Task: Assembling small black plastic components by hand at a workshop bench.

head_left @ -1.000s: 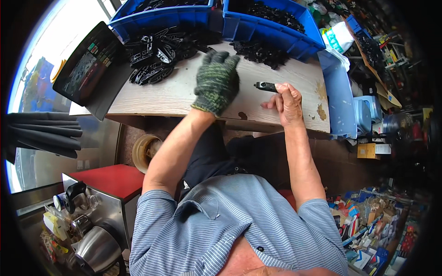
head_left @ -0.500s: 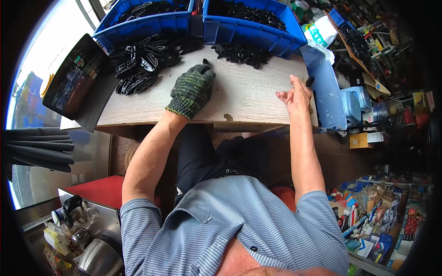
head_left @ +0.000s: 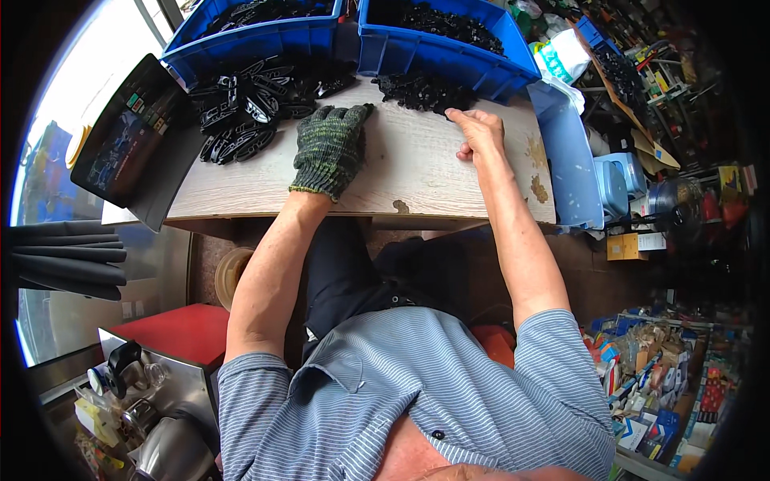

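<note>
My left hand (head_left: 330, 148), in a green knit glove, lies flat on the pale wooden tabletop (head_left: 401, 172), fingers pointing toward a heap of black plastic parts (head_left: 249, 108). It holds nothing. My bare right hand (head_left: 480, 132) reaches to the edge of a smaller pile of black parts (head_left: 421, 92), its index finger touching them and the other fingers curled. I cannot see anything gripped in it. Two blue bins of black parts stand at the table's far side: the left bin (head_left: 249, 32) and the right bin (head_left: 441, 44).
A dark tray (head_left: 132, 144) leans at the table's left end. A blue lid or panel (head_left: 573, 160) stands against the right end. Cluttered shelves and boxes (head_left: 658, 377) fill the right side; a red-topped metal cabinet (head_left: 172, 337) stands lower left.
My right hand moved from the table's right end, where it had a small black part, forward to the small pile. My gloved left hand stayed flat on the table, nearer the left heap.
</note>
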`<control>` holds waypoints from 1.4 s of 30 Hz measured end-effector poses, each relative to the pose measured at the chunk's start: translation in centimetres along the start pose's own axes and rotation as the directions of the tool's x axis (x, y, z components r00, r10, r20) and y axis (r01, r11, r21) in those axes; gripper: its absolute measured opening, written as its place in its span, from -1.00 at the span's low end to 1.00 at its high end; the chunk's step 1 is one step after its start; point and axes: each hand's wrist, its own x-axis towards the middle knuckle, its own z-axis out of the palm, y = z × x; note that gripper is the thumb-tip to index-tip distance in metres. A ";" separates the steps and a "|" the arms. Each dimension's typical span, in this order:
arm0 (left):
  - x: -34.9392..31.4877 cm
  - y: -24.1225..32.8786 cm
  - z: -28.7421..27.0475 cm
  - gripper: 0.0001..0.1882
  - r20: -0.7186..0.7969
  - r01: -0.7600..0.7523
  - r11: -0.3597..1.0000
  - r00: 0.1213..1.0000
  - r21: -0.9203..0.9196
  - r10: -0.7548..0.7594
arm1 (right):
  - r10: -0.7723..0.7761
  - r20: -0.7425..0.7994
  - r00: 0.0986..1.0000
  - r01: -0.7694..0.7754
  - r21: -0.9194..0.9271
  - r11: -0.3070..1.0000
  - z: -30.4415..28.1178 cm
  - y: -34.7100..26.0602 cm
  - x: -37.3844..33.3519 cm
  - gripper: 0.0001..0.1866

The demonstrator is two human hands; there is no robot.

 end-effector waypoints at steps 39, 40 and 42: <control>0.8 8.6 1.4 -0.73 0.567 0.571 -0.053 0.794 -0.820 -0.221 | -0.320 0.347 0.882 0.087 0.547 0.832 -1.1 3.7 -7.1 -0.77; 0.8 8.7 1.2 -0.73 0.576 0.579 -0.058 0.786 -0.813 -0.225 | -0.343 0.363 0.867 0.102 0.544 0.833 -1.1 3.8 -7.1 -0.80; 0.8 8.7 1.0 -0.73 0.585 0.593 -0.034 0.781 -0.805 -0.220 | -0.331 0.360 0.872 0.091 0.545 0.833 -1.1 3.8 -7.3 -0.83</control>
